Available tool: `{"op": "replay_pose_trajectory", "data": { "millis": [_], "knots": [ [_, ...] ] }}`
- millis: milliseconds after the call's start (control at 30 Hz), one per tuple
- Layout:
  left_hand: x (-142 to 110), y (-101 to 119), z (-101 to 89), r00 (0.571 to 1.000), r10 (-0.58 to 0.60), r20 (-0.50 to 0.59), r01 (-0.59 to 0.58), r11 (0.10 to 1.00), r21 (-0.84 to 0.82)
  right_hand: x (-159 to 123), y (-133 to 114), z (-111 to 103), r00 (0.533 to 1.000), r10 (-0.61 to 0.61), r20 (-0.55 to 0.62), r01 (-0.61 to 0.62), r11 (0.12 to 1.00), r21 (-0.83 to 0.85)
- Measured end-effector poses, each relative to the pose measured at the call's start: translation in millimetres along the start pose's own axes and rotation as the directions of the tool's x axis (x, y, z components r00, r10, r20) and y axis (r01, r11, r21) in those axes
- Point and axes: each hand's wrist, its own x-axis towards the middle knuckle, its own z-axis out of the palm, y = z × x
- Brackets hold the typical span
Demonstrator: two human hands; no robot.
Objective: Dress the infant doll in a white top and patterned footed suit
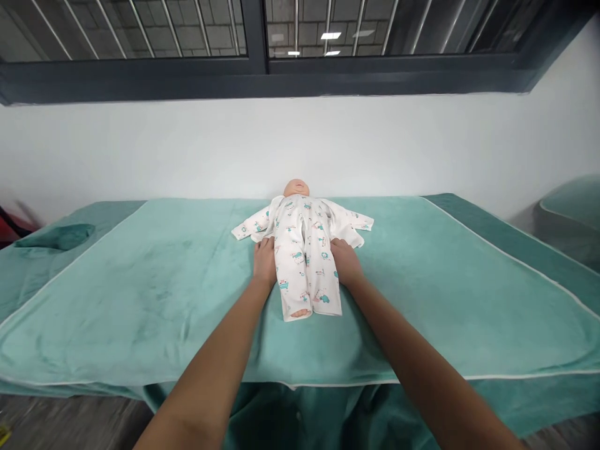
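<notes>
A baby doll [297, 187] lies on its back, head toward the wall. It wears a white printed long-sleeved top [255, 225], sleeves spread to both sides, and matching trousers [291, 262] over its legs. Toes of one foot [300, 313] peek from the trouser leg on the left; the other foot is hidden. My left hand [265, 259] is closed at the left side of the trousers, near the top's hem. On the opposite side, my right hand [345, 259] is closed against the trouser edge. Fingertips of both hands are partly hidden by cloth.
A light green plush blanket [140, 300] with white piping covers the bed, over a darker green cover [497, 215]. Behind stand a white wall [187, 150] and a dark-framed barred window [257, 37]. A rounded green object [574, 200] is at far right, something red [7, 231] at far left.
</notes>
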Motion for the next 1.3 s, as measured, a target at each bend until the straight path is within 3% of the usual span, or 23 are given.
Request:
{"op": "replay_pose_trajectory", "data": {
  "millis": [267,367,433,500,533,600,633,700,833,900,1033,1100,1167,1200,1233,1300],
  "knots": [
    [-46.7,5.2,-29.3,0.990,0.136,0.047,-0.138,0.990,0.029,-14.4,1.2,-5.4,0.996,-0.029,-0.085,0.039,0.992,0.123],
    [-55.5,0.0,-30.3,0.980,0.185,0.075,-0.181,0.982,-0.054,-26.1,1.8,-8.6,0.995,-0.079,-0.064,0.090,0.979,0.185],
    [-55.4,-6.8,-27.4,0.987,0.151,0.063,-0.138,0.975,-0.174,-34.7,6.7,-9.0,0.993,-0.077,-0.093,0.102,0.949,0.297],
    [-51.5,-13.8,-23.2,1.000,-0.007,-0.013,0.003,0.955,-0.297,-41.0,16.3,-8.1,0.972,0.081,-0.219,0.010,0.923,0.384],
    [-48.8,-16.6,-21.0,0.989,-0.130,-0.069,0.099,0.934,-0.344,-42.4,22.4,-7.4,0.933,0.219,-0.287,-0.090,0.912,0.401],
    [-42.8,-19.4,-16.9,0.919,-0.356,-0.166,0.273,0.883,-0.383,-40.6,35.3,-6.4,0.806,0.479,-0.347,-0.347,0.858,0.379],
    [-39.9,-19.2,-15.1,0.884,-0.427,-0.191,0.338,0.865,-0.370,-37.4,41.2,-6.5,0.758,0.566,-0.325,-0.462,0.817,0.347],
    [-34.9,-16.4,-11.8,0.849,-0.492,-0.191,0.426,0.853,-0.303,-27.3,51.3,-8.0,0.718,0.664,-0.208,-0.607,0.744,0.281],
    [-29.1,-10.2,-7.0,0.829,-0.535,-0.162,0.506,0.841,-0.191,-1.1,65.5,-20.1,0.682,0.731,0.022,-0.690,0.633,0.352],
    [-28.1,-9.6,-5.7,0.831,-0.533,-0.161,0.506,0.844,-0.180,12.0,68.5,-31.8,0.702,0.705,0.097,-0.666,0.604,0.438],
    [-27.7,-10.6,-6.8,0.845,-0.515,-0.141,0.489,0.853,-0.183,33.6,52.1,-65.3,0.810,0.561,0.170,-0.521,0.558,0.645],
    [-27.7,-10.0,-8.8,0.849,-0.512,-0.131,0.486,0.854,-0.186,39.2,30.7,-83.5,0.891,0.427,0.156,-0.374,0.494,0.785],
    [-28.0,-8.6,-10.9,0.851,-0.509,-0.129,0.482,0.855,-0.193,40.8,5.6,-99.3,0.964,0.204,0.171,-0.249,0.462,0.851],
    [-28.6,-7.9,-11.6,0.852,-0.506,-0.130,0.478,0.855,-0.200,40.5,-6.2,-105.5,0.973,0.065,0.221,-0.224,0.493,0.841],
    [-29.5,-7.4,-12.0,0.854,-0.503,-0.129,0.473,0.856,-0.209,40.1,-16.2,-110.3,0.953,-0.060,0.297,-0.214,0.559,0.801],
    [-32.0,-7.4,-12.0,0.854,-0.505,-0.124,0.468,0.851,-0.238,40.5,-29.2,-115.5,0.879,-0.180,0.441,-0.194,0.710,0.676]
  ]
}}
